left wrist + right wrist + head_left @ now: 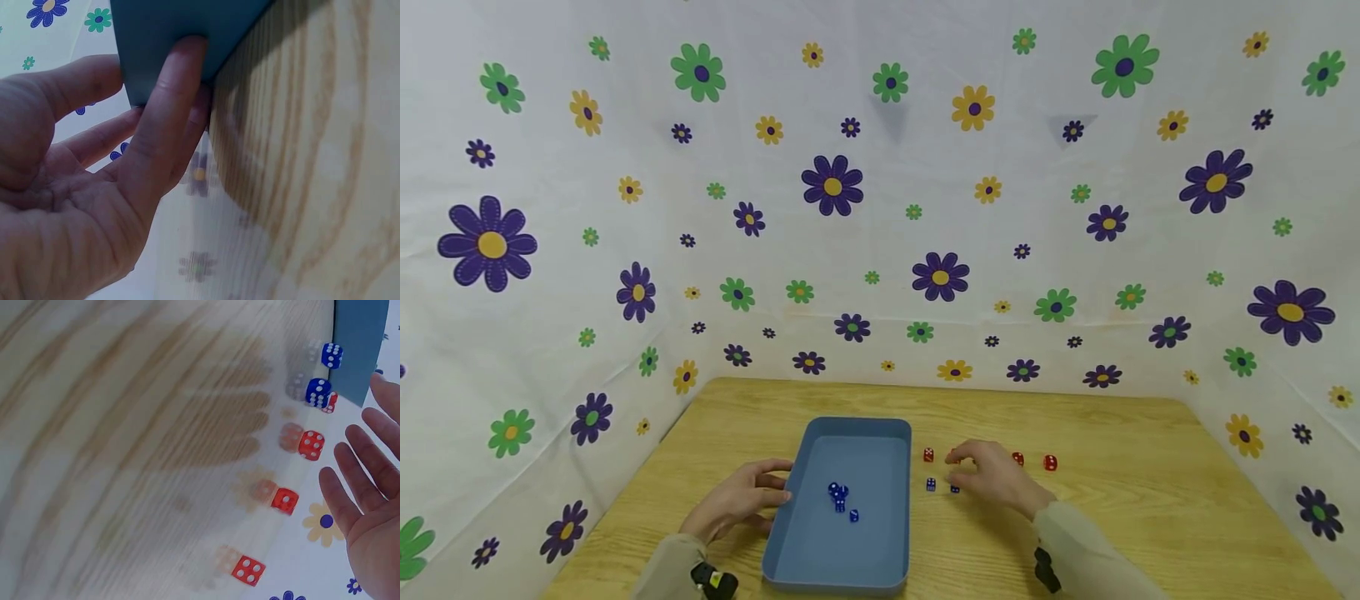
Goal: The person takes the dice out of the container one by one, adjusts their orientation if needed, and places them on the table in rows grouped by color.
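A blue-grey tray lies on the table with several blue dice inside, most of them clustered. Against its left wall rests my left hand; in the left wrist view the fingertips touch the tray's outer side. To the right of the tray, my right hand hovers over the dice with fingers extended and nothing held. Two blue dice sit near it on the table. Behind them runs a row of several red dice; in the head view the hand partly covers one.
The wooden table shows a glossy reflection in the right wrist view. White cloth with printed flowers encloses the table's back and sides.
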`<state>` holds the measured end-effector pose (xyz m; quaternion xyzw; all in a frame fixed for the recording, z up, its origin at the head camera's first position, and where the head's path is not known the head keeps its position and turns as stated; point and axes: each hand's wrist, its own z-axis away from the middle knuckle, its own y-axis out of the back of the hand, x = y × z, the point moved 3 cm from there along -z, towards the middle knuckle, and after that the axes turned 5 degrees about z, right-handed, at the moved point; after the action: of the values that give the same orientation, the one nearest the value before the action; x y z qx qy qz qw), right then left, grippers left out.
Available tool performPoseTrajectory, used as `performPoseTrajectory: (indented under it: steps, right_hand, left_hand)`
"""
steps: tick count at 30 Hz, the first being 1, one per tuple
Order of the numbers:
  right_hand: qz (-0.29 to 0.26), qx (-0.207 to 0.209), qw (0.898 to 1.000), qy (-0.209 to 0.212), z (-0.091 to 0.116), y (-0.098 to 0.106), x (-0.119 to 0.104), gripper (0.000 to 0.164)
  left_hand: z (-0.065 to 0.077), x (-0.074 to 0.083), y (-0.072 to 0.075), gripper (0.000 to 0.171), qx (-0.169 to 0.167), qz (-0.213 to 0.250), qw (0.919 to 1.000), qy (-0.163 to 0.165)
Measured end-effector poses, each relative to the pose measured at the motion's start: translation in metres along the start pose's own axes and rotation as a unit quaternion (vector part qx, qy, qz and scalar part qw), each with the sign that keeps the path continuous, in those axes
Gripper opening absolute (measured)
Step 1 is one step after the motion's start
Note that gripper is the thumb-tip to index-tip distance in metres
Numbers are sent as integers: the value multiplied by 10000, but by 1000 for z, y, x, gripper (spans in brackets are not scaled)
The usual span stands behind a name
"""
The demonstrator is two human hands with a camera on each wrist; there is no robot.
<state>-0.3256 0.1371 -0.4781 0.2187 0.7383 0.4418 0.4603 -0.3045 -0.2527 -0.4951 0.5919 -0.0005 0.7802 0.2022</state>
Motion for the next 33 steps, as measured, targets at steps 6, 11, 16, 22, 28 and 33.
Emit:
performPoseTrajectory:
  steps: [6, 11, 16, 22, 28, 33]
  right_hand:
    - [6, 101, 9995, 285, -5, -4, -11, 29]
    - [75, 255, 9981, 557, -10, -7, -25, 33]
    - [355, 378, 9941, 953, -15, -17, -40, 35]
    - [1165, 192, 9839, 1343, -21, -37, -59, 36]
    - [1445, -105, 9775, 1533, -28, -50, -81, 36]
    - [1853, -299, 9676, 1689, -34, -62, -94, 39]
  left_hand:
    - [-1, 0, 0, 60, 12, -42, 10000, -5]
    - [-1, 2, 0, 61, -10, -86, 10000, -37]
    - [0, 3, -1, 60, 105, -122, 9999, 53]
    - [3, 3, -2, 60, 95, -80, 9999, 72]
    - [3, 2, -2, 61, -18, -61, 10000, 6]
    - [2, 3, -2, 61, -24, -40, 10000, -15]
